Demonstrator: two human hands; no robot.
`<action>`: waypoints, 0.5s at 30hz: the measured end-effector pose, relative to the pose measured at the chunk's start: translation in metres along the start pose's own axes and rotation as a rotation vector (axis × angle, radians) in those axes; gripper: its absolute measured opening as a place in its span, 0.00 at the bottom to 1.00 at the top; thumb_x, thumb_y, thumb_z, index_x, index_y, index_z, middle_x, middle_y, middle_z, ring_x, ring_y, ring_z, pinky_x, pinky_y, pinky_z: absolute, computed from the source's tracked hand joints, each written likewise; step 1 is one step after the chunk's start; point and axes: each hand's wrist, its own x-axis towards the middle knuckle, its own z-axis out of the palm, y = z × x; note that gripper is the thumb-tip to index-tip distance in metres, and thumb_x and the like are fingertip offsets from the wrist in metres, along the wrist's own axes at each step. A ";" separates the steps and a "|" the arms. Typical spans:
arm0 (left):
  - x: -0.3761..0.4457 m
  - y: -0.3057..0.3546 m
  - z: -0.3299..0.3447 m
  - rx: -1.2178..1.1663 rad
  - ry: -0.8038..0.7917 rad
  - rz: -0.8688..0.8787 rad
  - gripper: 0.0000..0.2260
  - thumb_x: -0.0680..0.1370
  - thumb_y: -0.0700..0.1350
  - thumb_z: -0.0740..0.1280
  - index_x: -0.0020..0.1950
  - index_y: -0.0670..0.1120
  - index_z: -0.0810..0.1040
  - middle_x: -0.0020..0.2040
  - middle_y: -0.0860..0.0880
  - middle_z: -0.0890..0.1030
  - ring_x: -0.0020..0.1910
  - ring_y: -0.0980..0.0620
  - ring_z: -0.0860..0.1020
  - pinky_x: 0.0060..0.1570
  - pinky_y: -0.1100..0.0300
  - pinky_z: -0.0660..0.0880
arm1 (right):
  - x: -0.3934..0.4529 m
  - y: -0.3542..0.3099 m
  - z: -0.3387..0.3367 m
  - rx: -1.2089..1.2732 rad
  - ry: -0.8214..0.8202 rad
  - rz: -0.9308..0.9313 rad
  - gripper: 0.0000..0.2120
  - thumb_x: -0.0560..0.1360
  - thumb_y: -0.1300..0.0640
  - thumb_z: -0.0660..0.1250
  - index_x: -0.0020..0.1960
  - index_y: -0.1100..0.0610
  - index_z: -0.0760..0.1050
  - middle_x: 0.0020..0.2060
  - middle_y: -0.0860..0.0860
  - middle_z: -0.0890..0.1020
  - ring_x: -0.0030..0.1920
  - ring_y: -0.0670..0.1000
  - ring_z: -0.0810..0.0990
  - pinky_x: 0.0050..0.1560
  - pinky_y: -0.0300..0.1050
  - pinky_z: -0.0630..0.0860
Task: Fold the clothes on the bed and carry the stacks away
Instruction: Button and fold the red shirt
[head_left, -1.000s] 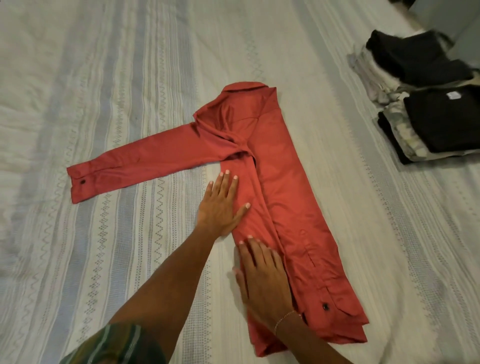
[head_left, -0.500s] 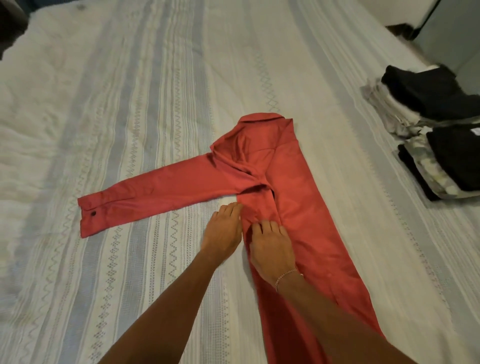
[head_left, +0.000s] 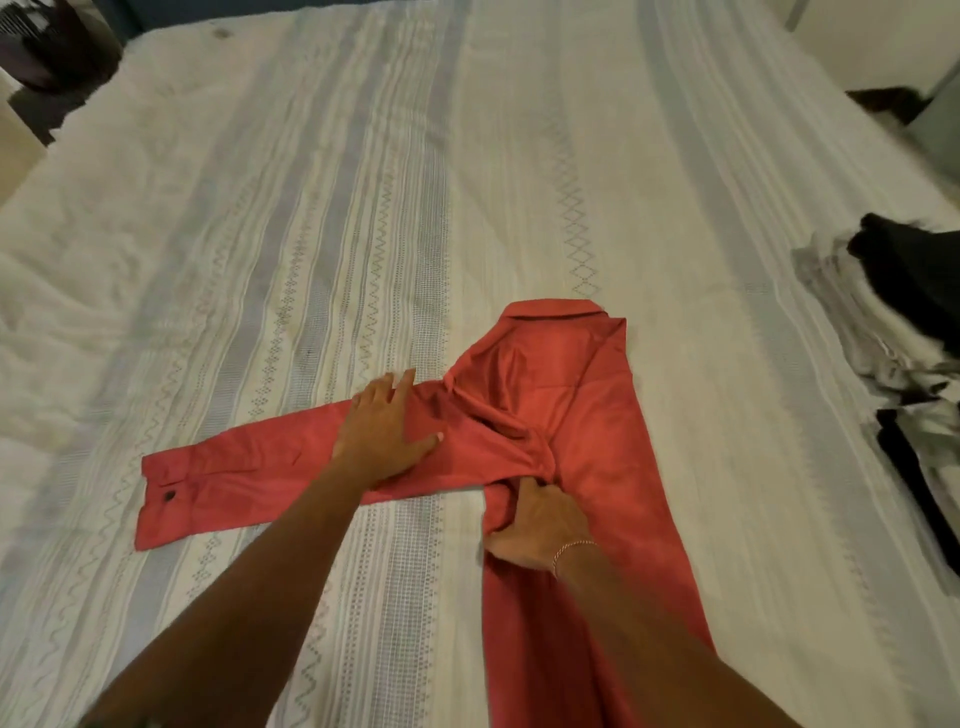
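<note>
A red long-sleeved shirt lies on the bed, its body folded into a narrow strip that runs toward me. One sleeve stretches out flat to the left, cuff button showing. My left hand lies flat on the upper part of that sleeve, fingers straight. At the armpit fold, my right hand, with a thin bracelet at the wrist, has its fingers curled into the bunched red cloth.
Stacks of folded dark and light clothes sit at the bed's right edge. The striped white bedspread spreads wide to the left and beyond the shirt. A dark object stands past the bed's far left corner.
My left hand slid from the shirt's side edge up onto the outstretched sleeve. My right hand went from pressing flat to gripping the cloth at the armpit. The view tilted upward.
</note>
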 end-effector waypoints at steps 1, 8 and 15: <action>0.006 -0.001 -0.004 0.010 0.008 -0.014 0.43 0.73 0.67 0.69 0.78 0.42 0.61 0.72 0.37 0.70 0.71 0.36 0.69 0.72 0.43 0.65 | 0.004 0.001 0.000 0.012 -0.012 0.009 0.46 0.64 0.35 0.73 0.74 0.56 0.63 0.67 0.57 0.76 0.66 0.59 0.76 0.67 0.48 0.72; 0.027 0.002 -0.072 -0.416 -0.582 -0.205 0.09 0.77 0.49 0.73 0.47 0.43 0.84 0.42 0.45 0.86 0.41 0.45 0.84 0.39 0.59 0.77 | 0.004 -0.002 -0.009 0.007 -0.059 -0.007 0.43 0.67 0.33 0.70 0.73 0.56 0.66 0.68 0.56 0.76 0.67 0.57 0.75 0.68 0.46 0.72; 0.026 0.122 -0.117 -1.404 -1.056 -0.081 0.06 0.83 0.42 0.64 0.51 0.42 0.78 0.45 0.43 0.85 0.41 0.50 0.84 0.43 0.60 0.82 | -0.052 0.019 -0.053 1.461 -0.498 -0.127 0.44 0.62 0.35 0.79 0.71 0.54 0.71 0.63 0.49 0.82 0.64 0.52 0.79 0.74 0.57 0.67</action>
